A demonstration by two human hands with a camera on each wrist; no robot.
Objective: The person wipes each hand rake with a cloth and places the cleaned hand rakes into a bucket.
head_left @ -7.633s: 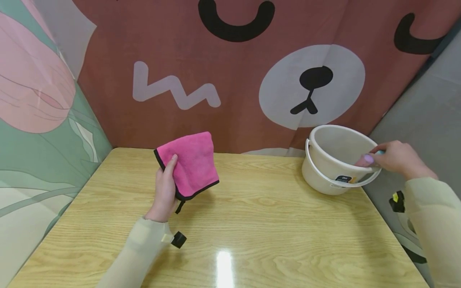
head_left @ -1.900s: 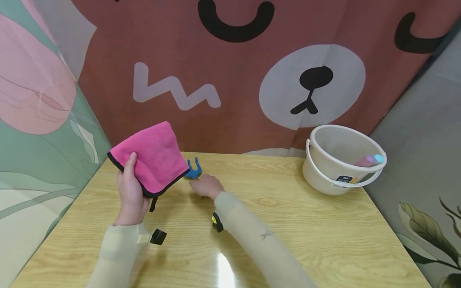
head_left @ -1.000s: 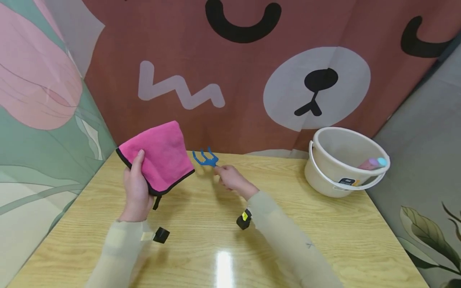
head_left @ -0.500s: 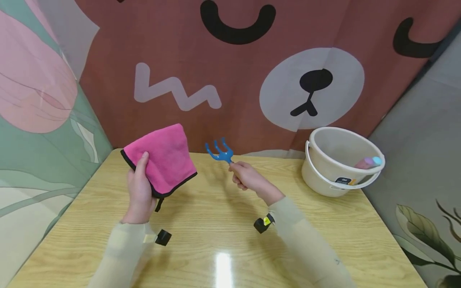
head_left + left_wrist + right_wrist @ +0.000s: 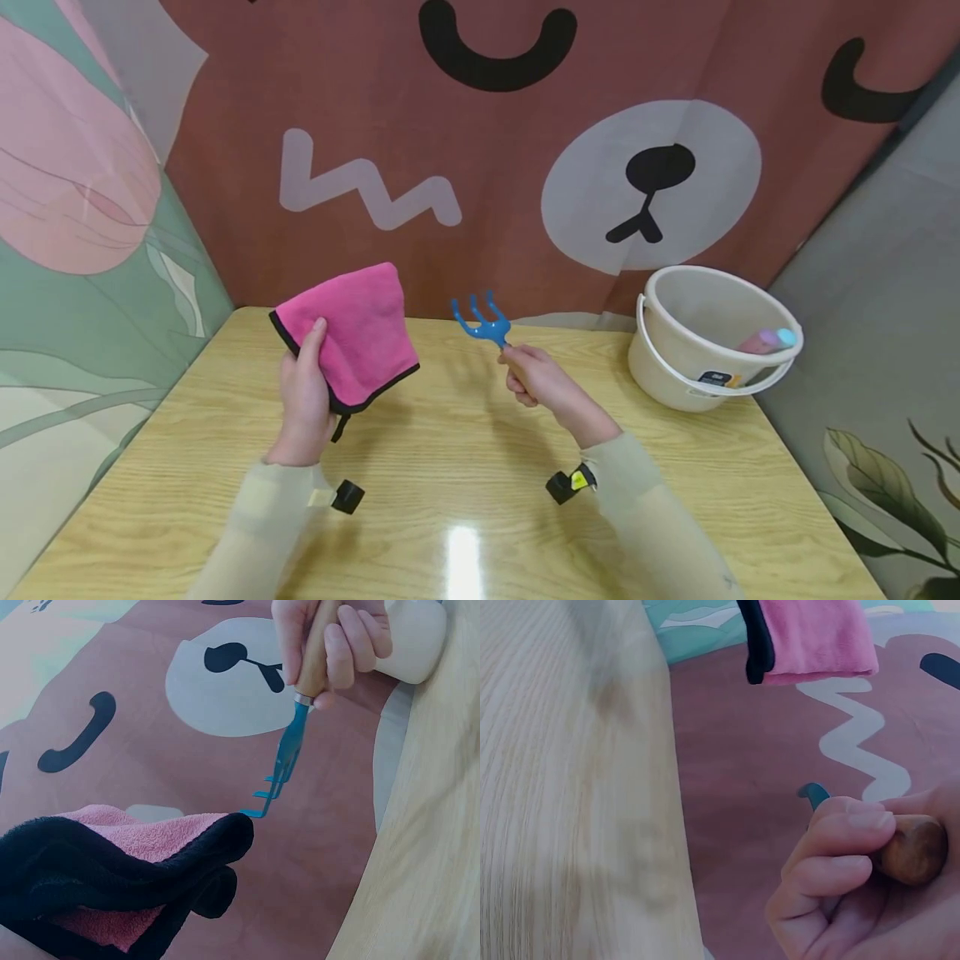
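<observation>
My left hand grips a folded pink cloth with black edging, thumb on top, held above the table. To its right, my right hand holds a small hand rake by its wooden handle. The rake's blue tines point up and away, apart from the cloth in the head view. In the right wrist view the fingers curl round the handle, whose rounded end shows, and most of the blue head is hidden behind the hand.
A white bucket stands at the table's back right, its handle hanging down in front. Purple and light-blue ends show inside it, by the rim. Behind the wooden table hangs a brown printed cloth backdrop.
Since 7.6 seconds ago, my right hand has left the bucket and taken hold of the hand rake. It lifts the rake rightward, away from the cloth. Lately the cloth drifts slightly right.
</observation>
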